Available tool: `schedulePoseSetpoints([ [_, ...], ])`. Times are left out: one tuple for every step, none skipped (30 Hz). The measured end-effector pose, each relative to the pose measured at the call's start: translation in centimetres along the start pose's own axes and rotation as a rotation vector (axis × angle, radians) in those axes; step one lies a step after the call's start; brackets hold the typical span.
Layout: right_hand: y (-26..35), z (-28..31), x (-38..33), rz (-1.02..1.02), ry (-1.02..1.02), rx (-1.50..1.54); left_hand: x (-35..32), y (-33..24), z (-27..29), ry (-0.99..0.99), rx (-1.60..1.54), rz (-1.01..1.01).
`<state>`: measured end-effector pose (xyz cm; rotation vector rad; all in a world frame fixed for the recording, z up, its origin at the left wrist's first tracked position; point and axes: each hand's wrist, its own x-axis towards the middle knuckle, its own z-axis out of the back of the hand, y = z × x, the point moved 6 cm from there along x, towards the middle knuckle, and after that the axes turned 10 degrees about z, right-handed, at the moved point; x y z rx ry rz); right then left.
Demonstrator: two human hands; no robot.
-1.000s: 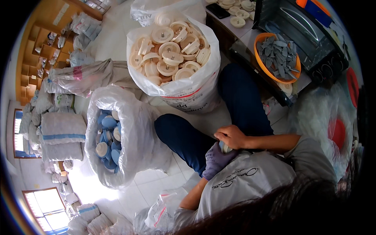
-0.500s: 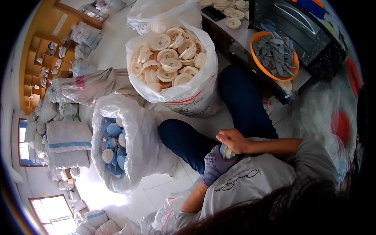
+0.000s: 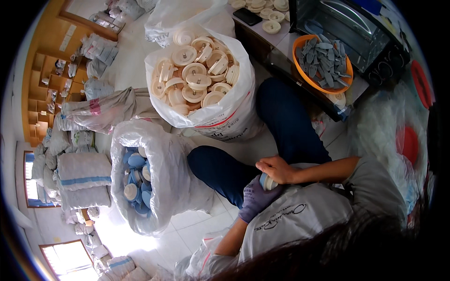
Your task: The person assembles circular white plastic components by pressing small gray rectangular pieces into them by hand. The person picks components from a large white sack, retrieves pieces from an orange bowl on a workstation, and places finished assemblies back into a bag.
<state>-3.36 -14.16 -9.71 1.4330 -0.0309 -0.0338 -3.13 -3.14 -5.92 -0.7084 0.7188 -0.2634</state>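
Note:
My left hand (image 3: 256, 197), in a purple-grey knitted glove, is closed round a blue-and-cream round plastic part (image 3: 267, 182) close to my lap. My bare right hand (image 3: 277, 169) is curled over the same part from above, thumb outward. Its fingertips are hidden, and so is most of the part. To the left, an open plastic sack (image 3: 161, 140) holds several similar blue-and-cream parts (image 3: 137, 160). Beyond my knees, a white sack (image 3: 187, 121) is heaped with cream round plastic parts (image 3: 197, 81), some with a metal pin in the middle.
An orange basin (image 3: 322, 89) of grey flat plastic pieces (image 3: 323, 58) stands at right on a low table, beside a black oven (image 3: 347, 33). A dark phone (image 3: 247, 17) and loose cream parts lie there too. Clear plastic bags (image 3: 375, 126) are at far right; stuffed sacks (image 3: 84, 171) line the left.
The view has shifted slightly. Both hands stay closed together round the part, with little visible change in their grip.

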Motion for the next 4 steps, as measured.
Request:
schedulePoseSetpoints([
  [-0.1,0.0,0.0,-0.016,0.036,-0.071,0.0,0.0,0.3,0.027,0.014,-0.014],
  [0.2,0.2,-0.1,0.014,0.022,-0.065,0.1,-0.1,0.5,0.054,0.028,-0.028],
  [0.8,0.5,-0.5,0.045,0.008,-0.058,0.2,-0.2,0.7,0.08,0.042,-0.042],
  [1.5,0.8,-1.0,0.072,-0.005,-0.053,0.2,-0.1,0.7,0.077,0.038,-0.038],
])
